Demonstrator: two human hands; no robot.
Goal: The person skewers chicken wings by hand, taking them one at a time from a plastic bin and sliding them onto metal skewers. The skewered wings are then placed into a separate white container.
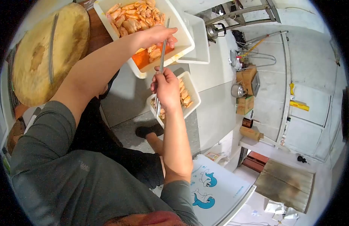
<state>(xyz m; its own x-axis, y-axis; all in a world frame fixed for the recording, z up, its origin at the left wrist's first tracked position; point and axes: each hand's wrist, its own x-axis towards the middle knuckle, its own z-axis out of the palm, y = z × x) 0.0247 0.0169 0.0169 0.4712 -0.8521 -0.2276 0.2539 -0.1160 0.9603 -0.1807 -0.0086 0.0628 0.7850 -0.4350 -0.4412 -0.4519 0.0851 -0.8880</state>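
My right hand (165, 86) is closed around a bundle of thin metal skewers (157, 107), whose lower ends hang over a smaller white tub (196, 98) of raw meat pieces (185, 97). One long skewer (162, 55) points up from this hand across the big white tub (184, 41). My left hand (159, 35) is over that tub, its fingers curled about the skewer's upper part; whether they also pinch a piece is hidden. Inside the big tub lie many marinated meat pieces, apparently chicken (131, 24), in orange-red liquid (141, 59).
A round wooden chopping block (31, 45) with more metal skewers (52, 49) lies at the left. Another white tub (201, 41) stands beside the big one. Kettles (237, 90), boxes (245, 104) and a dolphin-printed lid (219, 188) are at the right.
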